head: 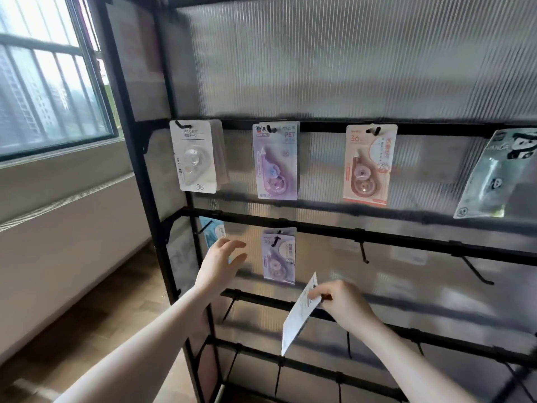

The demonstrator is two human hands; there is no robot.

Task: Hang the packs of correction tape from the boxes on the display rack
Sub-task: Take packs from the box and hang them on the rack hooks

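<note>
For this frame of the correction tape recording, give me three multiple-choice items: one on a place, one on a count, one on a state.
1. Where does the orange pack hang?
A. On the upper bar, third from the left
B. On the bottom bar
C. On the window sill

2. How many packs or stacks of packs hang along the upper bar?
A. Two
B. Four
C. Seven

3. What is the right hand doing?
A. Hanging open and idle
B. Pinching a white pack by its top
C. Gripping the rack frame

Answers: 1 A, it hangs right of the purple pack. 2 B, white, purple, orange and panda packs show. 3 B, fingers pinch the card's upper end, while the left hand reaches open.
</note>
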